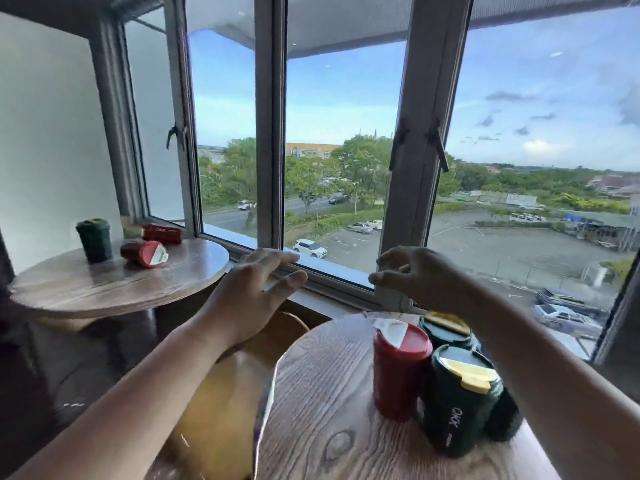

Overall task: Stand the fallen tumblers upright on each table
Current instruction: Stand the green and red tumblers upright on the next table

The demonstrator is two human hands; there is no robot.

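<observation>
Both hands, left (258,289) and right (420,278), hover wide and empty; the near green tumbler (459,400) reads "OKK".

Place: a café-like seating area where I stood, upper floor.
Tables: two small round wooden tables (114,285) (322,393) were set by the window.
Tableware: lidded tumblers (398,372) sat on both.
Window: metal-framed panes (273,133) overlooked a road and car park (502,247) far below.
</observation>
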